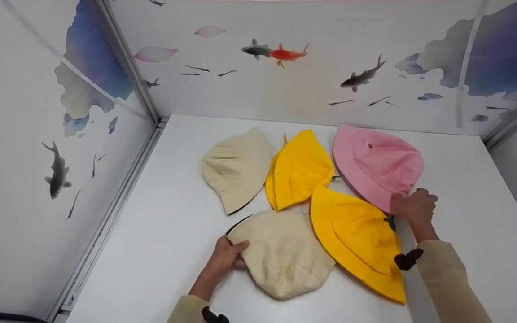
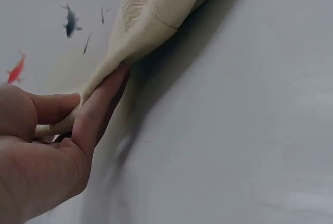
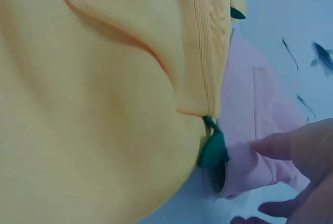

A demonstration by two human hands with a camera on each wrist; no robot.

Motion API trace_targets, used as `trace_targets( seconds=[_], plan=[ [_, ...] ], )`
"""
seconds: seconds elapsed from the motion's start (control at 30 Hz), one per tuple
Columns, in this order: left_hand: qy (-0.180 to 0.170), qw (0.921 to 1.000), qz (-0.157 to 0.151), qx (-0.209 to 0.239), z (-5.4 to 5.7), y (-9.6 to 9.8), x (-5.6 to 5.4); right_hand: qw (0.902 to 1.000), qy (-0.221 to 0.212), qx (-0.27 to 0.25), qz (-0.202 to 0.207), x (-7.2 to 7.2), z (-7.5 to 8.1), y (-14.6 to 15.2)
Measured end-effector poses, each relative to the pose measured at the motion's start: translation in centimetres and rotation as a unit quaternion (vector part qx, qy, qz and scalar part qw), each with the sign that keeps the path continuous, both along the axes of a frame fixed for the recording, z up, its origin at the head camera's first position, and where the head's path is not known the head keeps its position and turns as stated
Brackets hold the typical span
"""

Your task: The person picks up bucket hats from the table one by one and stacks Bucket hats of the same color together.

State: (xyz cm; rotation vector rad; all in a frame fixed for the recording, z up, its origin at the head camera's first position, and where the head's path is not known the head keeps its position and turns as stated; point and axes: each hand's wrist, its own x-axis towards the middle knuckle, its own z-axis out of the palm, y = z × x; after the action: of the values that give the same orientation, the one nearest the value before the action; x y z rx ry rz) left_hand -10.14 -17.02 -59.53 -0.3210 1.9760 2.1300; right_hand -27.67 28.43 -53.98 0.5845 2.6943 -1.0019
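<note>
At the left edge of the near beige hat (image 1: 281, 251), a pinch by the left hand (image 1: 225, 260): thumb on top of the brim, fingers bent beneath, cloth caught between. Keep that pinch flat and light, well out on the brim, so as not to crease the soft crown, turned toward the body. Before any pull, check the hat's right side: close up against the near yellow hat (image 1: 361, 237), order of layers hard to judge. Better to lift slightly first, then slide, than to drag sideways and probably take both along.

On the other side, right hand (image 1: 415, 208) slack, fingers apart and lightly bent, one fingertip on or just over the pink hat (image 1: 384, 157) at its near right edge; no grasp visible in the right wrist view. For a secure hold, slip fingers under that edge and set the thumb above, matching the left. Mind the green leaf (image 3: 213, 151) of the near yellow hat, just beside the pink cloth: likely easy to snag.

Farther out, middle yellow hat (image 1: 303, 166), then far beige hat (image 1: 240, 161) close on its left. Watch for drag where brims meet. Use the white table (image 1: 142, 251) to smooth any folded brim, working gently outward from the crown.
</note>
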Motion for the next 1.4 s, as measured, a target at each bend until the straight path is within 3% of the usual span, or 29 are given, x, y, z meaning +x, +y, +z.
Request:
trace_targets(
  seconds=[0.17,0.33,0.4,0.5,0.6,0.67,0.77,0.93,1.03,1.3,1.4],
  plan=[
    [0.004,1.0000,0.004,0.003,0.4,0.0,-0.2,0.9945,0.092,0.050,-0.001,0.7,1.1,-2.4],
    [0.005,0.9998,0.009,0.015,1.6,-0.4,-1.0,0.9797,0.184,0.024,0.076,2.0,1.2,-5.6],
    [0.004,0.9998,0.010,0.019,2.2,-0.5,-1.3,0.9682,0.215,0.004,0.128,2.6,0.9,-7.0],
    [0.008,0.9996,0.005,0.026,2.8,-0.5,-1.7,0.9431,0.232,0.007,0.238,3.5,0.4,-9.0],
    [0.008,0.9995,0.005,0.029,2.8,-0.6,-1.8,0.9103,0.209,0.038,0.355,4.3,-0.2,-10.5],
    [0.007,0.9995,0.008,0.029,2.7,-0.7,-1.7,0.8955,0.176,0.058,0.405,4.6,-0.6,-11.0],
    [0.011,0.9995,0.012,0.027,2.8,-1.0,-1.6,0.8920,0.124,0.059,0.431,4.6,-1.3,-11.1],
    [0.022,0.9988,0.012,0.042,3.9,-1.3,-1.5,0.9038,0.073,0.035,0.420,4.5,-1.6,-10.3],
    [0.031,0.9979,0.017,0.054,4.9,-1.7,-1.8,0.9045,0.075,0.041,0.418,4.4,-1.1,-10.5],
    [0.036,0.9969,0.042,0.055,7.3,-2.4,-2.6,0.8909,0.113,0.030,0.439,3.9,2.1,-12.9],
    [0.042,0.9971,0.042,0.048,8.3,-2.3,-3.1,0.8777,0.148,0.021,0.455,3.9,4.1,-14.1]
  ],
)
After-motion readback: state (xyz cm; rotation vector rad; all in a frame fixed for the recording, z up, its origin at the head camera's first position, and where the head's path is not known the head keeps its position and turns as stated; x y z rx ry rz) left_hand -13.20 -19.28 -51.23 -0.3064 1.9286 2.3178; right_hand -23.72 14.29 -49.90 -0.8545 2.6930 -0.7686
